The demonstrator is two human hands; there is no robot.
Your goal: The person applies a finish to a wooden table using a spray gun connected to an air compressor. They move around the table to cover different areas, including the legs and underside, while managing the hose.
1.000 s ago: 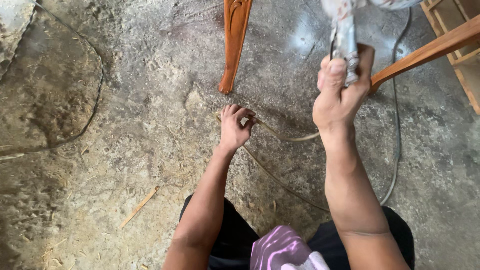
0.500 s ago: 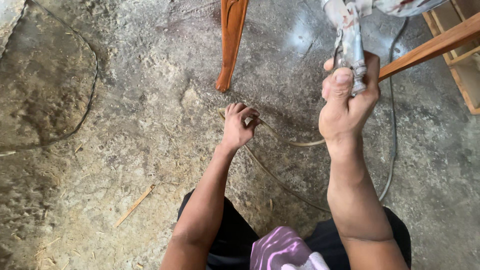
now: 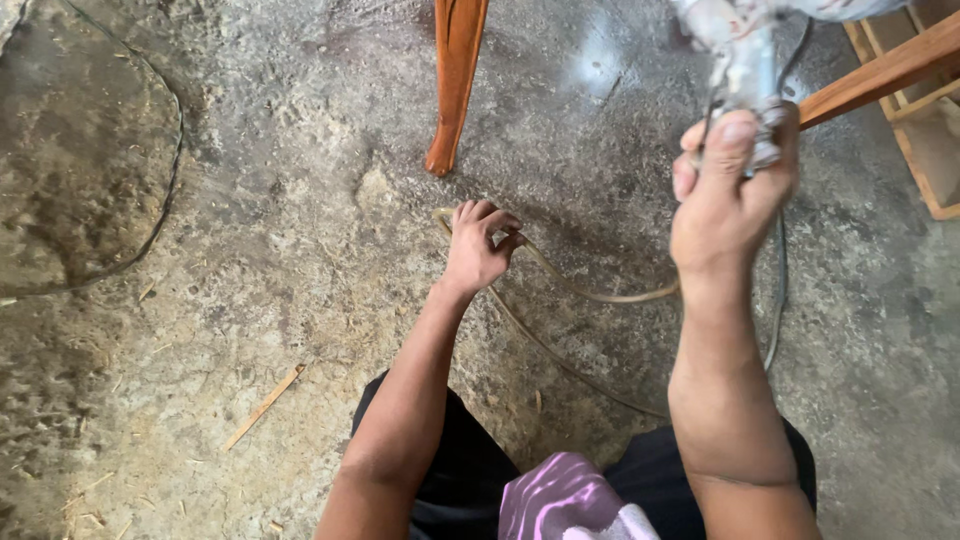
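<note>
My right hand (image 3: 728,200) is raised and closed around the handle of a pale, dusty power tool (image 3: 745,60), whose top runs out of the frame. A dark cable (image 3: 778,290) hangs down from the tool past my forearm. Low on the concrete floor, my left hand (image 3: 478,245) pinches a thin yellowish hose (image 3: 600,294) that curves right toward my right wrist. The hose loops back along the floor toward my knees.
A carved orange-brown wooden leg (image 3: 455,80) stands on the floor just beyond my left hand. A wooden rail (image 3: 880,72) and a wooden frame (image 3: 915,150) lie at the upper right. A thin splinter of wood (image 3: 265,405) lies at lower left. A dark wire (image 3: 160,215) curves across the left floor.
My right hand with the tool has shifted slightly right and lower. My left hand has closed its fingers on the hose.
</note>
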